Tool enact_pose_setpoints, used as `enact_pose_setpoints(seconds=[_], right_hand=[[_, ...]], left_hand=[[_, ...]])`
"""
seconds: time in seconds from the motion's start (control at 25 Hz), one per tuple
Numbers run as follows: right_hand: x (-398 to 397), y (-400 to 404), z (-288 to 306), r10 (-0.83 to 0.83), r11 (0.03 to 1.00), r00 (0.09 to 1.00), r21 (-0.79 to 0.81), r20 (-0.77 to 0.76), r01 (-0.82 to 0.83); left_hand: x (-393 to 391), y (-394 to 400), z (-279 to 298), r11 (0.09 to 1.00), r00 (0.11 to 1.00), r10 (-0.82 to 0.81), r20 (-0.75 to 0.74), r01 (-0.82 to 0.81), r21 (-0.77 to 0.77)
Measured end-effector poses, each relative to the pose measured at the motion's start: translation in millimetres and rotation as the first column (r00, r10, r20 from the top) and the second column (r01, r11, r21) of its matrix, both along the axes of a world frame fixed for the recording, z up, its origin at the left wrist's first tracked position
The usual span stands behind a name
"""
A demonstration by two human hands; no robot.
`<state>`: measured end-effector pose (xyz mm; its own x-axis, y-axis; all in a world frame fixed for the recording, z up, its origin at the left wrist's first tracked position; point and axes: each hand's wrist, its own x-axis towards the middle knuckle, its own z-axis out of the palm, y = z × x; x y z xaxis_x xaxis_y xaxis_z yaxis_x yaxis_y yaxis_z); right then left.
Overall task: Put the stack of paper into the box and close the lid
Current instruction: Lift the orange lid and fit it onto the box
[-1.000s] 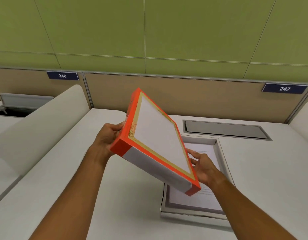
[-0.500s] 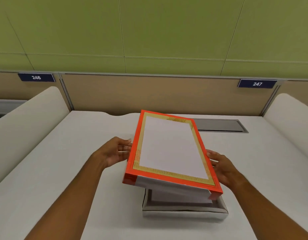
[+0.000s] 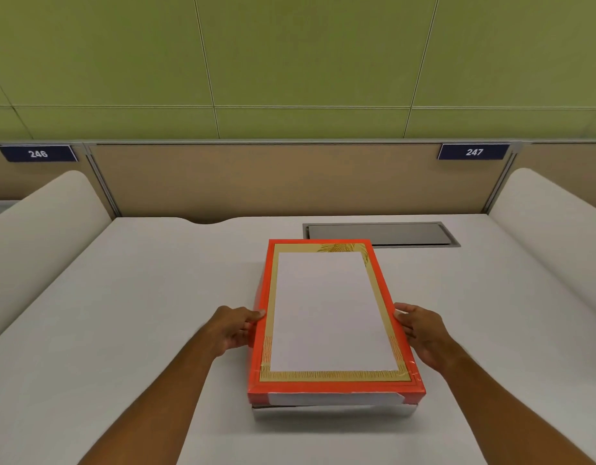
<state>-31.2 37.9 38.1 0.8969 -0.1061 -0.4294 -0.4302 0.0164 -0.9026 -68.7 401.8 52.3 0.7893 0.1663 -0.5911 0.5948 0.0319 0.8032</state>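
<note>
Lowering the orange-bordered cardboard lid (image 3: 330, 317) from its earlier tilt, we brought it level over the grey box (image 3: 333, 412) on the white table (image 3: 122, 297); left hand (image 3: 234, 330) and right hand (image 3: 424, 333) gripped its long edges, paper hidden inside, closure nearly complete.

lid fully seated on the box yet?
No, the lid sits over the box but a strip of base shows under its near edge.

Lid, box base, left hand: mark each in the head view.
lid (image 3: 330, 310): head view, on its white centre panel.
box base (image 3: 333, 412): head view, on the grey front wall showing under the lid.
left hand (image 3: 234, 330): head view, on the back of the hand.
</note>
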Motion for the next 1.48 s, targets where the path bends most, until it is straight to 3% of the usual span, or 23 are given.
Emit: enact_pose_setpoints(seconds=[0.52,0.84,1.12,1.48], right_hand=[[4,4,-1,0.087,0.987,0.988,-0.125,-0.129,-0.103],[32,1,12,0.038,0.951,0.997,-0.305,-0.072,-0.058],[41,4,12,0.069,0.946,0.982,-0.301,-0.177,-0.121],[46,3,5,0.071,0.943,0.981,-0.309,-0.180,-0.125]], left_hand=[[-3,-6,-7,0.999,0.991,-0.010,-0.133,0.016,0.041],[21,-12,-2,0.970,0.996,0.091,0.006,-0.090,0.226],[30,-17,-4,0.942,0.995,0.097,-0.019,-0.086,0.323],[33,-20,-11,0.911,0.993,0.118,-0.031,-0.096,0.401]])
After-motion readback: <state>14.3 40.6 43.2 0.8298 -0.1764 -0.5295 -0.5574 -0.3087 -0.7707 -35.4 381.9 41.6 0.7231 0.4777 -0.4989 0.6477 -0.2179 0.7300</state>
